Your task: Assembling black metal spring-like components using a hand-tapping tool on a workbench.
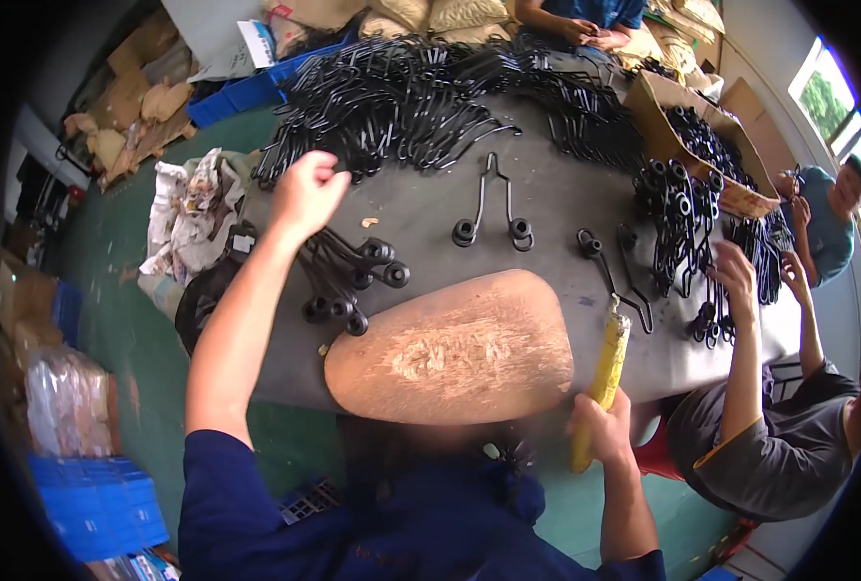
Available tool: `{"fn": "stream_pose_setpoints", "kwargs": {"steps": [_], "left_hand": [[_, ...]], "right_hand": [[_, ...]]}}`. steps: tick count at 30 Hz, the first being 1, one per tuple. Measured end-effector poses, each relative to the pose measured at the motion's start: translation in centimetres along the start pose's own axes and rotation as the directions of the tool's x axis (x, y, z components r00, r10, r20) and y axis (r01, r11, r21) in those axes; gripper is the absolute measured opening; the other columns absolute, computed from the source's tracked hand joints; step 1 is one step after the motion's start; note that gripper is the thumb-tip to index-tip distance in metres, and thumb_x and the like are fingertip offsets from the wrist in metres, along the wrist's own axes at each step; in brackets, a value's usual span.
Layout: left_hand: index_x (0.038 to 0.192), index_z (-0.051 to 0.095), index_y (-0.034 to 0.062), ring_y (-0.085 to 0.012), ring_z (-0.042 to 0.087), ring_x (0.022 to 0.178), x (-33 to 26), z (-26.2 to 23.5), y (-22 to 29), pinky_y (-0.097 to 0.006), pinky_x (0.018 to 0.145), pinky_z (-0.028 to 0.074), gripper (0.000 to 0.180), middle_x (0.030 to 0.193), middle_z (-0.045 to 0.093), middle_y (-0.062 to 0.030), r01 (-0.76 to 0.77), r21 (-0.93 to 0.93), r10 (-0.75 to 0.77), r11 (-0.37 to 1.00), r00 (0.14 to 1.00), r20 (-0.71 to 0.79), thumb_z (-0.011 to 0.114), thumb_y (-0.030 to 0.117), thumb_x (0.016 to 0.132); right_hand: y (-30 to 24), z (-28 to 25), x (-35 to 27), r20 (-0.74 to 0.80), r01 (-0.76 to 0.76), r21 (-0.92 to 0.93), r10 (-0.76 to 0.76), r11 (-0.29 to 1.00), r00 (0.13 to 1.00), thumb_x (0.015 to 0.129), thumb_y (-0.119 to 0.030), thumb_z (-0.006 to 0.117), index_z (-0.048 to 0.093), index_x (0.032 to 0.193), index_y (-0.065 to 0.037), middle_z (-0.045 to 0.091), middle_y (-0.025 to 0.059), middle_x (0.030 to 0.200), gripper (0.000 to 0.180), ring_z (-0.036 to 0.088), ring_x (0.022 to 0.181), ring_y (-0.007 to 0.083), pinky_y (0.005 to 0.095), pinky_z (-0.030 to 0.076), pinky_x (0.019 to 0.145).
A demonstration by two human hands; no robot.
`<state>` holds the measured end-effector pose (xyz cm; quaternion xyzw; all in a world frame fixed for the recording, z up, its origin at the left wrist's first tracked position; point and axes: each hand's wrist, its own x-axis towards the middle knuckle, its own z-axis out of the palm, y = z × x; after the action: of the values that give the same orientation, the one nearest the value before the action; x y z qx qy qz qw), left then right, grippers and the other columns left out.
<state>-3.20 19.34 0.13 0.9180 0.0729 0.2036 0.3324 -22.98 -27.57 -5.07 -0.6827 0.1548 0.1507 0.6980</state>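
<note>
My right hand [604, 424] grips a yellow rod-shaped tool [606, 363], narrow at its upper end, at the right edge of a wooden board [362, 378]. The board is rounded, with a rough, chipped middle. My left hand [309, 197] is raised beside the large pile of bent black rods, fingers curled; whether they hold anything is hidden. Below it lies a bunch of black rods with round ends [353, 276]. A V-shaped pair of black rods [491, 203] lies beyond the board, and another black rod piece [619, 276] lies near the tool's tip.
A big heap of black rods [392, 107] spans the table's far side. At right stand a cardboard box [711, 160] of black parts and more stacked rods [682, 213]. Co-workers' hands [735, 276] work at the right; another person [585, 24] sits opposite. Crumpled sacking [188, 223] stands left.
</note>
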Motion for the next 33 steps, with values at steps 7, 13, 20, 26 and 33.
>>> {"fn": "stream_pose_setpoints", "kwargs": {"steps": [7, 13, 20, 26, 33], "left_hand": [[0.111, 0.058, -0.0078, -0.024, 0.069, 0.07, 2.5, 18.8, 11.0, -0.035, 0.062, 0.055, 0.051, 0.085, 0.069, -0.0196, 0.174, 0.008, -0.171, 0.985, 0.959, 0.226, 0.072, 0.025, 0.076], [0.11, 0.054, -0.0058, -0.0122, 0.048, 0.042, -1.7, 16.4, 14.3, -0.028, 0.037, 0.039, 0.041, 0.058, 0.055, -0.0054, 0.592, -0.589, -0.234, 0.55, 0.787, 0.571, 0.067, 0.025, 0.086], [0.11, 0.06, 0.0051, -0.0084, 0.047, 0.04, -11.7, 6.9, 19.8, -0.023, 0.039, 0.04, 0.029, 0.053, 0.052, -0.0003, 0.434, -0.838, 0.13, 0.332, 0.858, 0.496, 0.06, 0.031, 0.097], [0.105, 0.063, 0.002, -0.0065, 0.053, 0.051, -16.3, 2.9, 17.7, -0.021, 0.049, 0.045, 0.023, 0.062, 0.056, 0.001, 0.161, -0.786, 0.32, 0.597, 0.851, 0.417, 0.054, 0.022, 0.1], [0.095, 0.063, 0.0004, -0.0039, 0.047, 0.064, -17.5, 3.0, 13.7, -0.021, 0.058, 0.041, 0.01, 0.072, 0.054, 0.0035, -0.194, -0.743, 0.525, 0.641, 0.817, 0.239, 0.059, 0.01, 0.097]], "right_hand": [[-0.2, -0.4, 0.5, 0.052, -0.095, 0.101, 0.09, 0.99, 0.995, 0.084, -0.008, 0.065, 0.053, 0.088, -0.002, 0.059, 0.0078, 0.067, 0.014, 0.06, 0.051, 0.0182, 0.0305, 0.05, 0.048], [0.6, -0.1, 0.2, 0.021, -0.038, 0.1, 0.036, 0.994, 0.999, 0.083, -0.009, 0.062, 0.054, 0.088, -0.002, 0.058, 0.0092, 0.064, 0.012, 0.058, 0.048, 0.0206, 0.0324, 0.048, 0.045], [0.8, 0.2, -0.2, 0.022, 0.027, 0.045, -0.028, 0.999, 0.999, 0.084, -0.01, 0.063, 0.053, 0.09, -0.001, 0.059, 0.0081, 0.067, 0.014, 0.059, 0.051, 0.019, 0.03, 0.048, 0.048], [-2.0, 1.8, -2.2, 0.004, 0.127, 0.023, -0.127, 0.992, 0.992, 0.084, -0.01, 0.064, 0.052, 0.097, -0.001, 0.058, 0.0071, 0.071, 0.02, 0.059, 0.052, 0.0173, 0.0289, 0.048, 0.05], [-11.4, 7.3, -12.6, -0.092, 0.717, 0.241, -0.72, 0.654, 0.688, 0.08, -0.015, 0.067, 0.046, 0.109, -0.005, 0.057, 0.0093, 0.078, 0.038, 0.061, 0.068, 0.0229, 0.0351, 0.052, 0.063]]}}
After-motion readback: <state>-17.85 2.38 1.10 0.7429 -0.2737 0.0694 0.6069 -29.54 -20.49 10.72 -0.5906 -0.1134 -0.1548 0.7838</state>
